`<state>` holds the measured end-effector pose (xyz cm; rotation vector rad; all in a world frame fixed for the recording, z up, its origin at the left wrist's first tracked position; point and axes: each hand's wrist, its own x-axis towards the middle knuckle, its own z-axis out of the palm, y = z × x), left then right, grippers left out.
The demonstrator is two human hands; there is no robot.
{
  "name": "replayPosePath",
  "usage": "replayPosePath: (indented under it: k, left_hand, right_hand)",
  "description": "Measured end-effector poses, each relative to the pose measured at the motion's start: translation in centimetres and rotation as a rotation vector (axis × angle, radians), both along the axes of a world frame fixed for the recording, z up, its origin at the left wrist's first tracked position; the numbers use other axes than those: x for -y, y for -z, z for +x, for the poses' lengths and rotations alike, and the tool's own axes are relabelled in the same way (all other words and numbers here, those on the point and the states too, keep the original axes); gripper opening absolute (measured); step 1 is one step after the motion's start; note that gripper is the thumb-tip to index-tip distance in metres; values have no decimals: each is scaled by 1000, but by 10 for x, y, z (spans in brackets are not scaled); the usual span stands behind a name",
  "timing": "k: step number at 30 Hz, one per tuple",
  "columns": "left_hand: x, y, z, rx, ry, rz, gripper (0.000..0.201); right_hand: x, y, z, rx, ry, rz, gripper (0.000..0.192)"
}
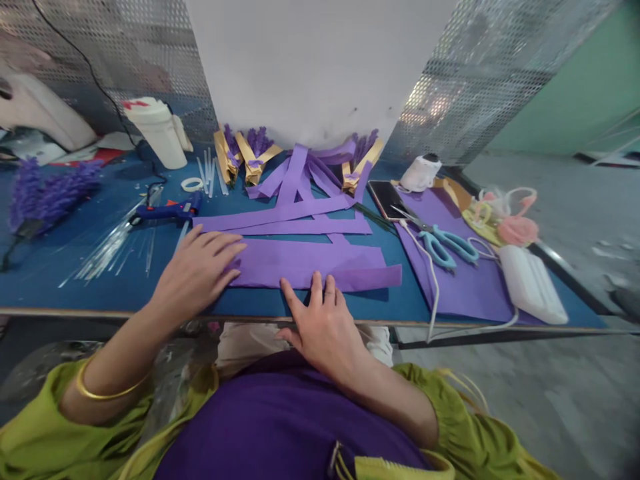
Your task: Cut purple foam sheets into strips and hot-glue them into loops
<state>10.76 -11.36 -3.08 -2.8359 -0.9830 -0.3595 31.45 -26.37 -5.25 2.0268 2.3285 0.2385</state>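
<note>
A wide purple paper strip (310,257) lies along the near side of the blue table, its front edge folded over. On the left end of that strip my left hand (200,263) rests flat, fingers stretched out. My right hand (323,320) presses its spread fingertips on the folded front edge near the middle. Past the fingers the folded flap (375,277) sticks out to the right. Just behind lie narrower purple paper strips (280,217), partly overlapping.
Scissors (440,243) and a phone (387,200) lie right on a purple sheet (480,287), near a white power bank (533,283). Left are a glue gun (167,210), clear glue sticks (115,240) and lavender stems (47,190). Small wrapped bouquets (255,160) stand at the back.
</note>
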Motion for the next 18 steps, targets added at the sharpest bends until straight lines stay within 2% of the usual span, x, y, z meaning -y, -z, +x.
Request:
replayPosePath:
  k: [3,5,7,10,13,18]
  left_hand:
    - [23,10,11,-30,260,29,48]
    - [40,18,19,-61,345,5,48]
    - [53,25,24,-65,334,8,52]
    - [62,31,22,-50,309,-2,72]
    - [61,34,15,-41,310,-54,83]
    - [51,33,5,-69,334,-158,83]
  right_hand:
    - [0,0,0,13,-6,3,93]
    - [0,0,1,19,-8,11,90]
    - [1,1,1,13,-14,23,88]
    - [2,3,2,1,-14,33,89]
    - [2,4,2,15,-6,41,92]
    - [3,5,2,32,-11,62,95]
